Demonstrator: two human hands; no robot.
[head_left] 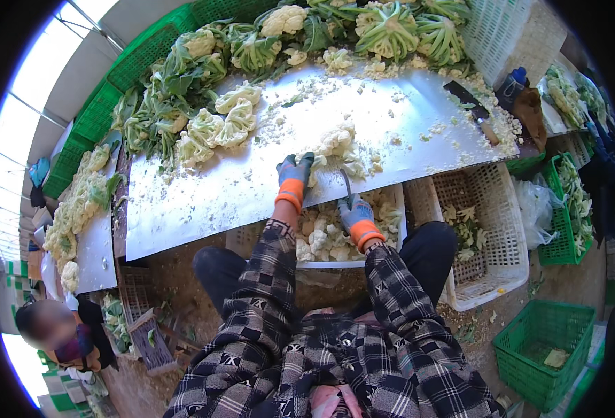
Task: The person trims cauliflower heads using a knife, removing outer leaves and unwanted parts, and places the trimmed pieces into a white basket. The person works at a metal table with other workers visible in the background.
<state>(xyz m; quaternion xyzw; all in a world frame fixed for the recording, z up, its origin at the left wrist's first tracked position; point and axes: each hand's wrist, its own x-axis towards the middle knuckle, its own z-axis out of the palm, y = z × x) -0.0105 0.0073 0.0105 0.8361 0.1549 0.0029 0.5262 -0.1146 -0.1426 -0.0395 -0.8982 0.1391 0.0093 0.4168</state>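
My left hand [294, 175], in a grey-blue glove with an orange cuff, rests against a piece of cauliflower [333, 141] near the table's front edge. In my right hand [357, 211], gloved alike, is a small knife with a dark curved blade [345, 181] that points up at the table edge. Cut florets [318, 240] fill a white crate [352, 264] below my hands. Cauliflower halves [229, 123] lie to the left on the metal-topped table [198, 209]. Whether my left fingers close round the piece is partly hidden.
Leafy cauliflower heads [391, 31] line the table's back. A cleaver [467, 99] lies at the right among crumbs. Beside my right knee stands a white crate [516, 245] with leaves; a green crate [545, 345] is lower right. Another person [59, 334] works at the far left.
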